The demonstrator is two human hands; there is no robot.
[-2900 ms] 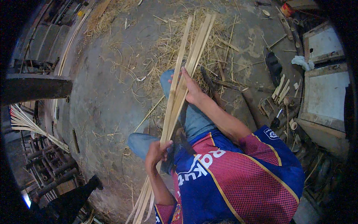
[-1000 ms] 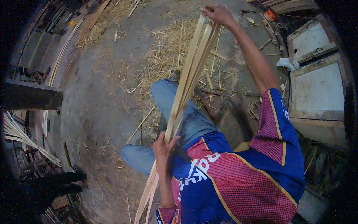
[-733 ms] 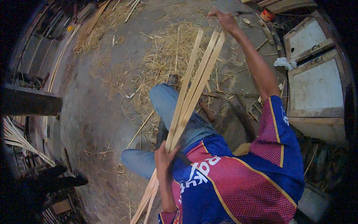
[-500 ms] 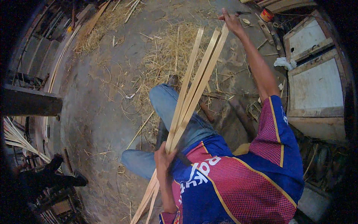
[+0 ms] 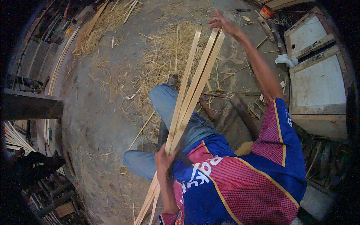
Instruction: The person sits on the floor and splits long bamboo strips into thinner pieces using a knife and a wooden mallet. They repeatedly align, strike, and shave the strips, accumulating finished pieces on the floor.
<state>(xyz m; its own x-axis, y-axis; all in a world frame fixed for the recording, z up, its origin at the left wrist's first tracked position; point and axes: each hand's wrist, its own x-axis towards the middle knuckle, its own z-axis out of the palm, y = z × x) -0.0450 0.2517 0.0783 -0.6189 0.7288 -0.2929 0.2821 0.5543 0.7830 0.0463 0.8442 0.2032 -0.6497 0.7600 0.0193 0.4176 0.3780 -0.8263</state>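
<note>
My left hand (image 5: 164, 160) is closed round a bundle of long, flat bamboo strips (image 5: 187, 100), held at a slant across my lap. Above it the strips fan apart into separate upright lengths. Their lower ends (image 5: 150, 197) run on below the fist toward the bottom edge. My right hand (image 5: 226, 24) reaches out to the far tips of the strips, its fingers stretched and spread. It is close to the tips of the right-hand strips; whether the palm touches them is hard to tell. My bent knees in jeans (image 5: 165, 99) lie beneath the bundle.
Pale shavings (image 5: 168, 52) cover the floor ahead. A dark tool (image 5: 243, 11) and a red tub (image 5: 266, 12) lie beyond my right hand. A worn wooden cabinet (image 5: 318, 82) stands at right. More strips (image 5: 17, 138) and a dark, blurred shape (image 5: 33, 168) are at left.
My right hand has shifted left over the strip tips and its fingers have spread. The strips' far ends have swung slightly left. The dark shape at lower left has moved.
</note>
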